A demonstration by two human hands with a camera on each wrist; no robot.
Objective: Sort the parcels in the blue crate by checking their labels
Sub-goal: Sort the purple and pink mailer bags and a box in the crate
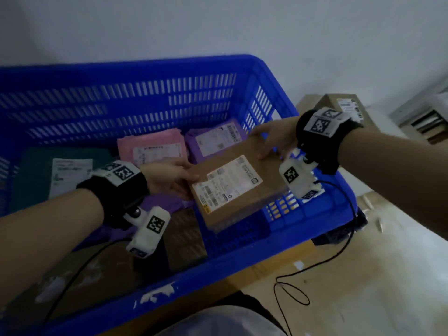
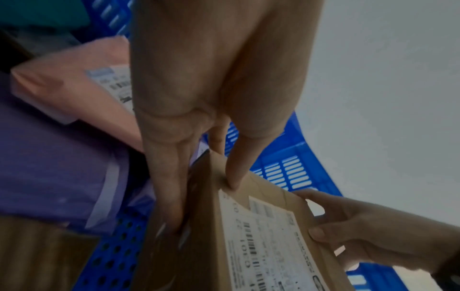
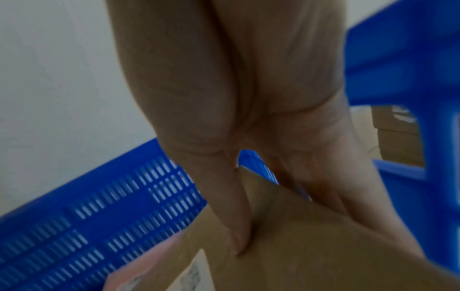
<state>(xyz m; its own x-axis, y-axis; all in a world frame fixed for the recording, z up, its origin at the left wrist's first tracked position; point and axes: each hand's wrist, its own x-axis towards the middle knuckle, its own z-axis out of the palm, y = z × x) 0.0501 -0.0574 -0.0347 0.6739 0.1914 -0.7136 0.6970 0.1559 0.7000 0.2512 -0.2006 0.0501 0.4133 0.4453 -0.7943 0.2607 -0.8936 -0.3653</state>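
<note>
I see a pale wooden counter (image 1: 378,287) carrying the blue crate (image 1: 242,265), which stands against a white wall. To the crate's right, 1 brown cardboard box (image 1: 339,103) with a white label sits on the counter. A thin black cable (image 1: 291,292) loops across the bare wood near the crate's front right corner.

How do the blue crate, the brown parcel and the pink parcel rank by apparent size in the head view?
1. Blue crate, by far.
2. Brown parcel, though it is held up nearer the camera.
3. Pink parcel, partly hidden, so its rank is unsure.
</note>
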